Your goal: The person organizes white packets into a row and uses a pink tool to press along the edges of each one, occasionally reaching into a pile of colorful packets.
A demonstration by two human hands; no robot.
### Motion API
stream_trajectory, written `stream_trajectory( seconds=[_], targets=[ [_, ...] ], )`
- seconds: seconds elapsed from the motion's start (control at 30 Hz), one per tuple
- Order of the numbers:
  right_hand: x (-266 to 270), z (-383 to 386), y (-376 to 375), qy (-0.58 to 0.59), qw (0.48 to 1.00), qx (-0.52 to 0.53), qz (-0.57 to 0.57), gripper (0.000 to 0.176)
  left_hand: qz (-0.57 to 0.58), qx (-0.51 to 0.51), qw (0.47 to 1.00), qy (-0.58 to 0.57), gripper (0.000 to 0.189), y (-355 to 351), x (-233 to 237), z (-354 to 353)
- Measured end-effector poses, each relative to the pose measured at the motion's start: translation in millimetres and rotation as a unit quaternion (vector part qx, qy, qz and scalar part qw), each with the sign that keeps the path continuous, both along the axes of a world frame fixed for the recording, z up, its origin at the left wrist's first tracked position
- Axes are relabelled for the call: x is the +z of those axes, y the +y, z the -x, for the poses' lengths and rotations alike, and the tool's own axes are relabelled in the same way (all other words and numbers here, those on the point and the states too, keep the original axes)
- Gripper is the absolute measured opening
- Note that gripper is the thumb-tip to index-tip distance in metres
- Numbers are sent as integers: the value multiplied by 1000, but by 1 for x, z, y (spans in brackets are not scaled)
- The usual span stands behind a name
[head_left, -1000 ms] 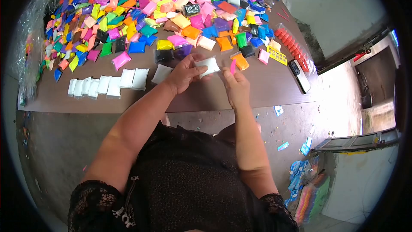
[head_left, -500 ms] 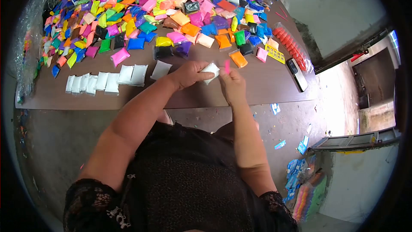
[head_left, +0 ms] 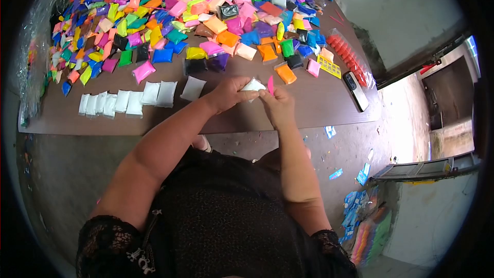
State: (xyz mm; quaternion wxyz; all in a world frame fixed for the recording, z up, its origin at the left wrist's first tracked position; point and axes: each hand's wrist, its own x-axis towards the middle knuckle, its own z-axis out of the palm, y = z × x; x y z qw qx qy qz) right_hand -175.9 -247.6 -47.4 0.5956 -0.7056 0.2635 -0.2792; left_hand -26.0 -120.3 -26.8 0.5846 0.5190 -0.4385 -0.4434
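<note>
Over the front of the table, my left hand is closed on a small white packet, thumb along its near side. My right hand is closed too, its thumb and fingertips meeting the packet's right end. A flat bright pink piece, perhaps a small plastic tool, sticks up from the right fingers; its lower part is hidden. To the left lies a single white packet. Further left several more white packets form an overlapping row.
A large heap of colourful packets covers the back of the table. At the right are a phone, a yellow card and a bag of red pieces. Blue wrappers litter the floor.
My right hand has come in against the packet, its thumb now touching it. The packet looks more folded or pinched between both hands. The pink piece has shifted slightly.
</note>
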Motion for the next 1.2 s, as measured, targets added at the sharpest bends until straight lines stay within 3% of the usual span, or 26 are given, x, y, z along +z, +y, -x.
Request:
stream_trajectory(
  seconds=[0.13, 0.2, 0.33, 0.4, 0.43, 0.5, 0.63, 0.73, 0.9, 1.13, 1.2],
  targets=[
    [-2, -2, 1, -30, 999, 6, -17, 16, -13, 7, 999, 45, 25, 0, -2, -3],
    [-1, -3, 4, -109, 981, -32, -156, 17, -26, 23, 999, -2, 23, 0, -3, -1],
    [-1, 2, 2, -64, 998, -11, -21, 17, -15, 21, 1000, 7, 23, 1, -1, 3],
    [3, 0, 4, -51, 991, -5, -125, 16, -10, 6, 1000, 12, 22, -1, -1, 2],
    [7, -1, 5, -52, 991, -6, -124, 16, -8, 6, 1000, 12, 22, -2, -1, 1],
    [20, -4, 9, -165, 954, -49, -245, 17, -19, 9, 1000, 15, 22, -3, -3, 0],
    [17, -5, 7, -176, 952, -53, -246, 20, -2, 27, 998, 48, 23, -2, -5, 4],
    [11, -3, 3, -120, 967, -18, -226, 21, 0, 55, 998, 36, 24, 0, -1, 9],
    [14, -4, 7, -89, 975, -1, -205, 21, 30, 78, 993, -79, 31, -1, -10, 11],
    [11, -4, 7, -93, 981, -27, -170, 22, 22, 71, 996, -58, 29, 0, -9, 11],
    [11, -3, 2, -170, 953, -40, -246, 25, 29, 56, 998, 27, 28, 1, -10, 7]
  ],
)
